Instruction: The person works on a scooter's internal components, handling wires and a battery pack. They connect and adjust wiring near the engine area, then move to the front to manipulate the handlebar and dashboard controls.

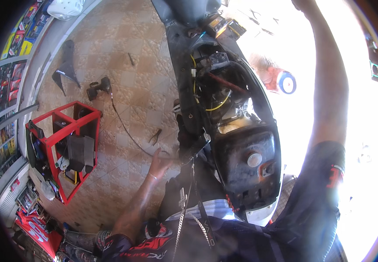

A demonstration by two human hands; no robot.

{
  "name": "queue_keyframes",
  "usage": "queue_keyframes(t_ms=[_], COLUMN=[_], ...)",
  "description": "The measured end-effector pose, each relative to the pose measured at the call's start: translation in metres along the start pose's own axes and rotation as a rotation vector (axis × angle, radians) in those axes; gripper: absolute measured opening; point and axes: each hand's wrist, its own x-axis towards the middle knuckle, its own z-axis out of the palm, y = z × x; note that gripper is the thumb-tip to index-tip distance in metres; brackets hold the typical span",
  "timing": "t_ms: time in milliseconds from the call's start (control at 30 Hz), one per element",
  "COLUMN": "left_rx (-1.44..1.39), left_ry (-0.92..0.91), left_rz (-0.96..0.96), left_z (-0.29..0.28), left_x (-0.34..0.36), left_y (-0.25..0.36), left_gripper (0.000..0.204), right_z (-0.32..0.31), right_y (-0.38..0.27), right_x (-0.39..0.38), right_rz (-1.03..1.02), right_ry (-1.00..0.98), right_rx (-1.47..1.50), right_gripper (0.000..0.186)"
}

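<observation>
My left hand (pixel 159 165) is at the middle, beside the scooter's left edge, its fingers closed with the thumb up. What it grips is blurred. Just right of it lies a long dark object (pixel 195 149) with a silvery end, whose kind I cannot make out. A thin black cord (pixel 125 131) runs from a cordless drill (pixel 99 88) on the floor toward this hand. My right arm stretches far forward; my right hand (pixel 301 4) is cut off by the top edge, its fingers hidden. Between my arms stands the stripped scooter (pixel 248 161), seat off, with a yellow cable (pixel 219 105) in its open bay.
A red metal frame cart (pixel 73 124) holding dark parts stands at left. Pliers (pixel 155 136) and a dark plastic panel (pixel 66 70) lie on the tiled floor. A battery-like box (pixel 226 27) sits on the scooter's far end. Shelves (pixel 10 83) line the left; glare washes out the right.
</observation>
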Motion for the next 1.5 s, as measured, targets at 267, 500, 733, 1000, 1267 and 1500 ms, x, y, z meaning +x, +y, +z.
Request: queue_keyframes(t_ms=[267,500,733,1000,1267,1500], left_rx=[-0.255,-0.29,-0.22,-0.704,-0.973,-1.25], left_ry=[-0.119,-0.367,-0.549,-0.191,-0.417,-0.332], left_rz=[0.256,0.215,0.142,-0.232,-0.12,-0.387], left_z=[0.052,0.106,0.153,0.218,0.224,0.242], left_x=[0.046,0.073,0.107,0.147,0.226,0.259], left_y=[0.098,0.171,0.197,0.199,0.175,0.172], left_gripper=[0.063,0.042,0.054,0.042,0.03,0.037], right_z=[-0.006,-0.006,-0.005,-0.006,-0.004,-0.003], right_y=[-0.001,0.002,0.002,-0.002,-0.002,-0.002], right_x=[-0.001,0.002,-0.001,-0.01,-0.01,-0.013], right_rz=[0.067,0.065,0.073,0.043,0.055,0.047], right_ry=[-0.073,-0.132,-0.1,-0.099,-0.102,-0.087], right_rx=[0.082,0.141,0.13,0.152,0.15,0.168], right_gripper=[0.034,0.029,0.029,0.029,0.03,0.03])
